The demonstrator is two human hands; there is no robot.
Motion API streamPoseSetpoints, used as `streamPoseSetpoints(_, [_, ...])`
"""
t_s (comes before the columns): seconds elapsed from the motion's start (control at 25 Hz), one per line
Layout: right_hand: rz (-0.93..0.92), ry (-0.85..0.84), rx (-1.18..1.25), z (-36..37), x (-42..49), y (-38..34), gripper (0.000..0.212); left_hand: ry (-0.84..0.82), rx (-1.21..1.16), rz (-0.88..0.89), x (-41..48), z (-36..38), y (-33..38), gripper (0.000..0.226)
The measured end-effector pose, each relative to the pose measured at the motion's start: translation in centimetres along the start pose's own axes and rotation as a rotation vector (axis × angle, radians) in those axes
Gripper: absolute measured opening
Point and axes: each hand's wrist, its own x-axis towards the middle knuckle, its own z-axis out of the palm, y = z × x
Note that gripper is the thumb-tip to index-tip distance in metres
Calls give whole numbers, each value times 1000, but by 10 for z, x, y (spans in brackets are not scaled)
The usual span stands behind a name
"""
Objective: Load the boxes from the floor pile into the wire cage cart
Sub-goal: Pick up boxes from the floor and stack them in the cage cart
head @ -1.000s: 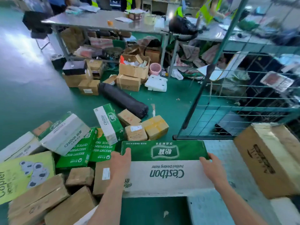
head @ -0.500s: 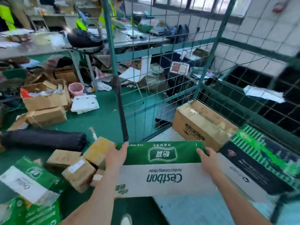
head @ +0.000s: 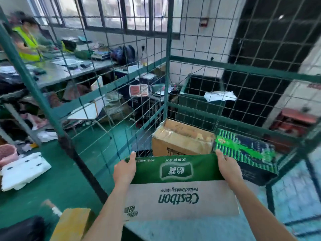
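One Cestbon box (head: 177, 188) is held at lower centre, at the open front of the wire cage cart (head: 243, 67), where two boxes are seen: a brown carton (head: 182, 136) and a dark green box (head: 246, 153). Both forearms are stretched forward. The held box is clamped at its ends by the left hand (head: 124, 168) and right hand (head: 227, 168), thumbs on top, other fingers hidden.

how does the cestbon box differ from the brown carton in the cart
The Cestbon box is printed green and white; the brown carton is bare cardboard with a taped top. The Cestbon box is held at its ends by the left hand and right hand; the brown carton sits inside the wire cage cart. Both are rectangular boxes.
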Motion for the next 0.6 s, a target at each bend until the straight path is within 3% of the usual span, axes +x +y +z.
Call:
streamPoseSetpoints(0.2, [102,185,226,-21,16,24,61,-157,6,-12,21,52,33,69])
streamPoseSetpoints(0.36, [117,226,335,-42,48,54,56,-297,-135,-101,30,108,47,46])
streamPoseSetpoints(0.48, [144,228,337,-63,86,70,41,-395,-214,-145,28,148,74,30])
streamPoseSetpoints(0.6, [171,188,292,-87,121,74,33,-436,-262,-162,25,181,112,27])
